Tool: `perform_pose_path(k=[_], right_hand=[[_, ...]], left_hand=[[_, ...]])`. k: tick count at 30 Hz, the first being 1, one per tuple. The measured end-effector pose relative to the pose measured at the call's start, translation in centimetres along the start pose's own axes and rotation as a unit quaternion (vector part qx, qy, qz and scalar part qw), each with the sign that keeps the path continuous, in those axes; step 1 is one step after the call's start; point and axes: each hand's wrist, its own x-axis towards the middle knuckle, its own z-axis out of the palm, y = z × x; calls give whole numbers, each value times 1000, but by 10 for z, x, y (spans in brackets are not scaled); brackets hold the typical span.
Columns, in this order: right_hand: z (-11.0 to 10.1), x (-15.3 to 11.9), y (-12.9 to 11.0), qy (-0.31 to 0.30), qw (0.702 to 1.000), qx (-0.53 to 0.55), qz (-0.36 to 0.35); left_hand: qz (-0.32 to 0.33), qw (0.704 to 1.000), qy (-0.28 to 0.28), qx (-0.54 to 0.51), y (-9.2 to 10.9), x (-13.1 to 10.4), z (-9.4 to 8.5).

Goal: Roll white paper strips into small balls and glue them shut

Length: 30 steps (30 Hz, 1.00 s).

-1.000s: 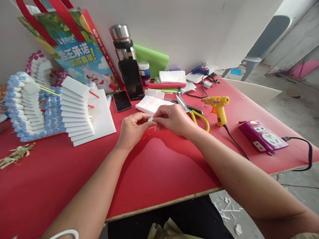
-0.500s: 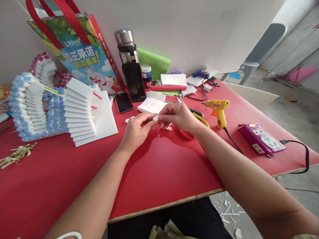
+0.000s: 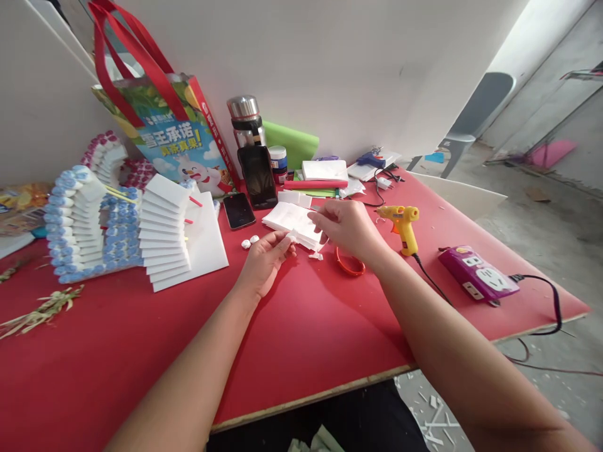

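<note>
Behind the table's (image 3: 306, 339) front edge, left hand (image 3: 264, 263) pinches white scrap (image 3: 293, 236) (right hand (image 3: 351, 225) narrow, contents unclear); overtight fingers could crush it.

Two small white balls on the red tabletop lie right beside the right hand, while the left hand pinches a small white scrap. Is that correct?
Not quite: the head view shows the two small white balls on the red tabletop right beside the left hand, not the right hand. The left hand does pinch a small white scrap.
</note>
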Motion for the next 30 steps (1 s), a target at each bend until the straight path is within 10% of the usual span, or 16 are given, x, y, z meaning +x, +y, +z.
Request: perform_pose_path(k=[7, 13, 25, 30], right_hand=[[-41, -60, -16, -111, 938, -324, 51], [-68, -113, 27, 35, 888, -415, 194], [-56, -46, 113, 79, 914, -297, 266], [-58, -46, 114, 182, 933, -102, 294]], left_hand=[[-38, 996, -6, -85, 6, -2, 0], [-45, 993, -41, -100, 6, -1, -3], [-66, 991, -30, -111, 11, -5, -4], [-70, 991, -16, -111, 10, -4, -5]])
